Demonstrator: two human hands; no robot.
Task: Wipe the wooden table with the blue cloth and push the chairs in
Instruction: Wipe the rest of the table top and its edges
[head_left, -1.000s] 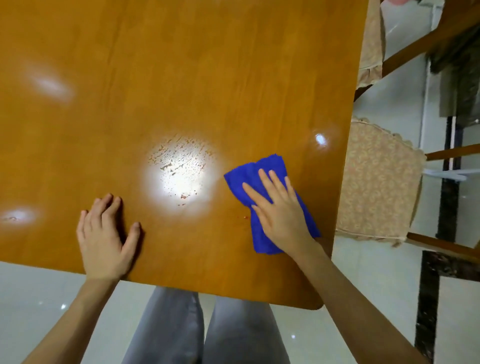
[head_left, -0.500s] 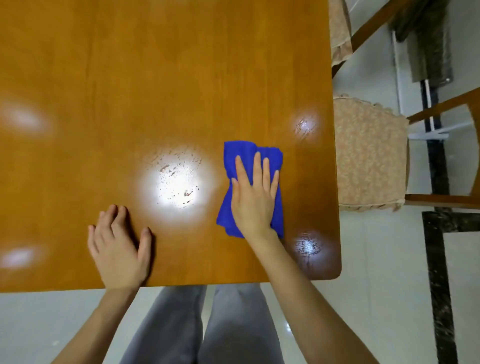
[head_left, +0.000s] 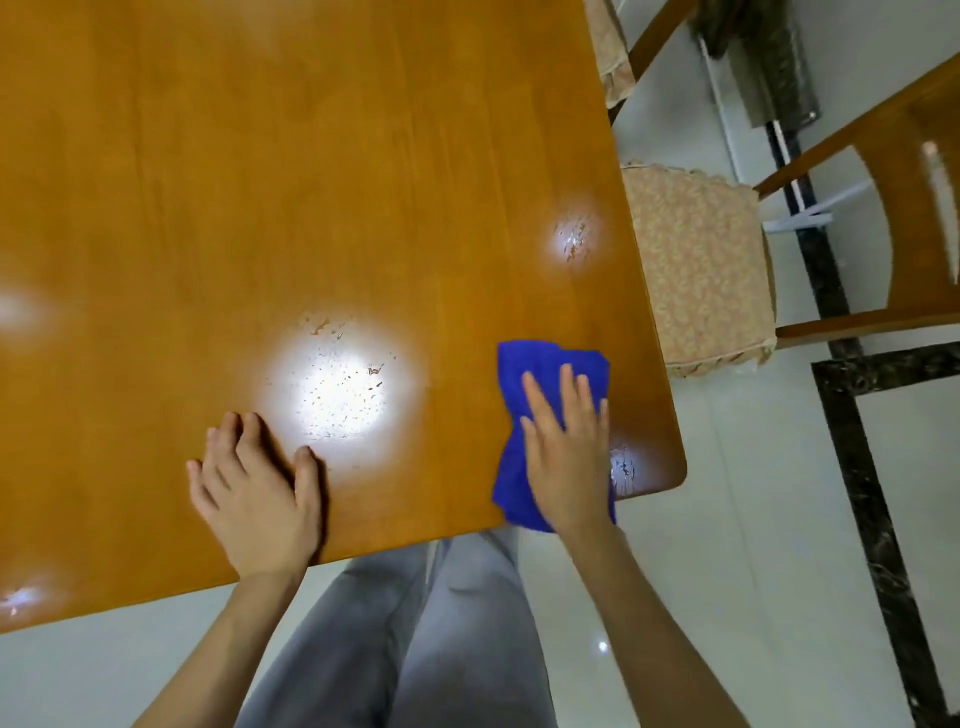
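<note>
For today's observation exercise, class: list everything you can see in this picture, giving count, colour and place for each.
wooden table: one, orange-brown, fills the left and centre
blue cloth: one, blue, on the table by its near right corner
near chair: one, wood with beige patterned cushion, beside the table's right edge
far chair: one, same cushion, top, partly cut off
floor: one, pale tiles with dark inlay strips
legs: two, grey trousers, bottom centre
left hand: flat on the table
right hand: flat on the cloth
</note>
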